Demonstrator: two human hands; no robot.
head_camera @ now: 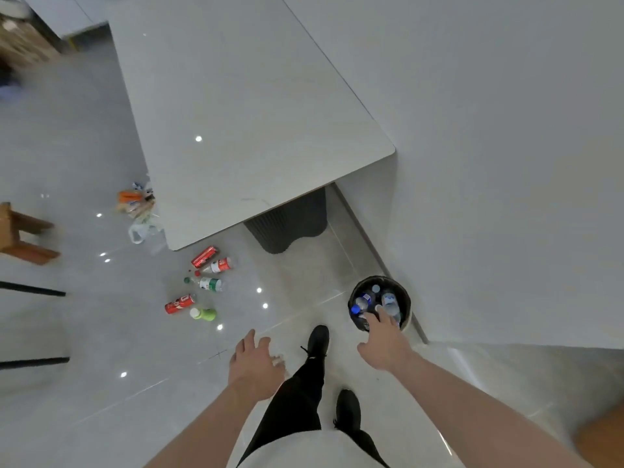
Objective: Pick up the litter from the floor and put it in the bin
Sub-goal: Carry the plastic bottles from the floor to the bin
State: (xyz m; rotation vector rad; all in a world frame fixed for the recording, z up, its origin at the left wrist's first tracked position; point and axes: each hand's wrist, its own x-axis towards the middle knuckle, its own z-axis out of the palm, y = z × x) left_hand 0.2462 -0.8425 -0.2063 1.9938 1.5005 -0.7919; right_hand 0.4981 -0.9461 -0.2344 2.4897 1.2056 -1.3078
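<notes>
Both our hands are empty right now. Our right hand [383,346] reaches out over the bin [405,297] with its fingers spread and loose — it holds nothing. Our left hand [255,364] hangs open over the floor [101,332], fingers apart, and it grips nothing too.

The bin stands by the wall [506,163], near the corner of the table [253,130]. It already has some clear bottles in it, with blue caps.

More litter lies on the floor to our left, well apart from the bin. We see a red can [204,256] beside a bottle with a red label [217,266]. Just below them lies a bottle with a green label [206,284]. Nearer to us are a second red can [180,303] and a small green bottle [203,314], side by side. Farther off, by the table edge, sits a heap of wrappers [135,201] and a clear bag [140,231].

We think we are between trips — one drop looks done, and the next pick-up has not begun. Next we need to turn left, step toward the cans and bend down. The green bottle and the can next to it are closest, so they make a good start. Cans and bottles roll, so we should close our fingers right around them.
</notes>
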